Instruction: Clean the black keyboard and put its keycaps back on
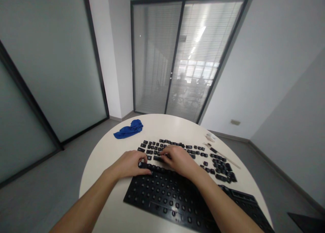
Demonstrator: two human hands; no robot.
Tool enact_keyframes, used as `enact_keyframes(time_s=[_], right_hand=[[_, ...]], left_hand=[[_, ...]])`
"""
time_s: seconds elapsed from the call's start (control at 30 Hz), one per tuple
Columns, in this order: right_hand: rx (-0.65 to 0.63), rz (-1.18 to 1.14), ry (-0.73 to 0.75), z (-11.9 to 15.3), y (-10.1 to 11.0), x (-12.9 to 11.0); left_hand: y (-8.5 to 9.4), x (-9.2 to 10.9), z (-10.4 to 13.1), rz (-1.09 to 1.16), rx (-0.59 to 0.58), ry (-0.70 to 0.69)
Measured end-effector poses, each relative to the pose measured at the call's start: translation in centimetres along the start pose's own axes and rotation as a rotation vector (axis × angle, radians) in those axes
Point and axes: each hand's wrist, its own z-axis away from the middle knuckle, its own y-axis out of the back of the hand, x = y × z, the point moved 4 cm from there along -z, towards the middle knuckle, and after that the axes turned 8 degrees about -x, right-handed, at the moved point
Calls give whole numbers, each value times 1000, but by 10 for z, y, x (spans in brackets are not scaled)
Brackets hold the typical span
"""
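Observation:
A black keyboard base (167,195) with rows of bare key mounts lies across the near part of the round table, a row of keys along its far edge. My left hand (132,163) rests at its far left corner, thumb and fingers apart around the edge, nothing seen between them. Just beyond the base, my right hand (176,158) reaches down among the loose black keycaps (149,147), its fingers pinched together near a long keycap (158,158). Whatever its fingertips hold is too small to make out. More loose keycaps (223,168) are grouped to the right.
A blue cloth (129,129) lies at the far left of the white table (101,158). At the far right are a thin brush-like tool (223,154) and a small pale item (210,137). Glass partitions and walls stand beyond.

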Motion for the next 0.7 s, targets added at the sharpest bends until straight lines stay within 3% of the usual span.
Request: enact_keyframes(time_s=[0.17,0.33,0.7], right_hand=[[18,100,-165,-33,7,32],[32,140,-241,-65,1,57],[-44,170,-287,-99,-21,74]], left_hand=[[1,1,0,9,-2,-19],[2,1,1,9,5,-40],[-1,-2,-1,14,1,-42]])
